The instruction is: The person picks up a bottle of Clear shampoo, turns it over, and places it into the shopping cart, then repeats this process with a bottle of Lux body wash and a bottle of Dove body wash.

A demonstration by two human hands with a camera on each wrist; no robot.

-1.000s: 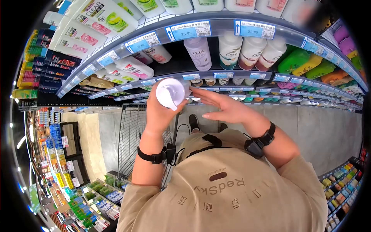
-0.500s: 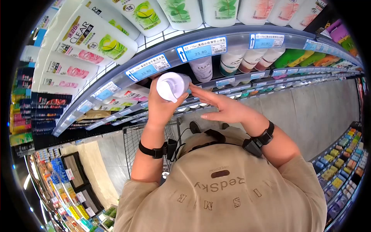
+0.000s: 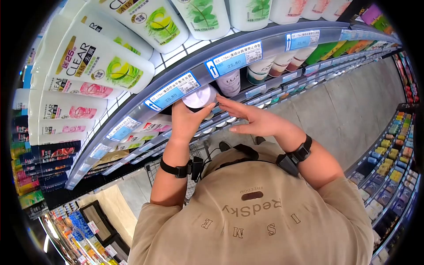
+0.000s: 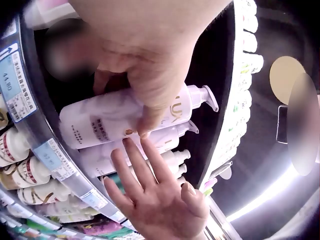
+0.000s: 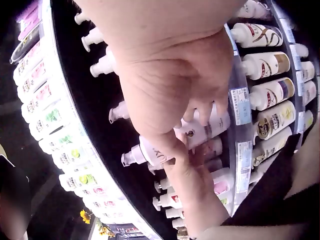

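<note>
While the left hand [image 3: 185,119] grips the white pump bottle [image 3: 199,97] round its base, fingers curled about the body, the bottle lies tilted with its bottom toward the head camera and its pump end pushed in under the shelf edge [image 3: 247,46] with the blue price tags. On the left wrist view the bottle [image 4: 120,117] shows a pale lilac body with dark lettering and a pump nozzle pointing into the shelf, lying against another bottle of the same kind [image 4: 160,142] just below it. To do this step well, I judge that the left hand should keep its hold low on the body and guide the bottle in straight, so that the nozzle does not catch on the neighbouring pumps.

Further right, the right hand [image 3: 258,121] is spread flat, fingers straight, its fingertips [image 3: 225,102] touching the side of the bottle near the base; it holds nothing. On the right wrist view the same hand [image 5: 175,85] fills the upper frame, with the bottle [image 5: 195,135] beneath its fingers. A steadying push from these straight fingers looks the right help here, I think, provided it stays light and the bottle is kept level.

To the right along the shelf stand more pump bottles [image 3: 282,62] in a row, close to the one in hand; knocking them seems the main risk. A shopping trolley [image 3: 194,150] is partly visible below the arms.
</note>
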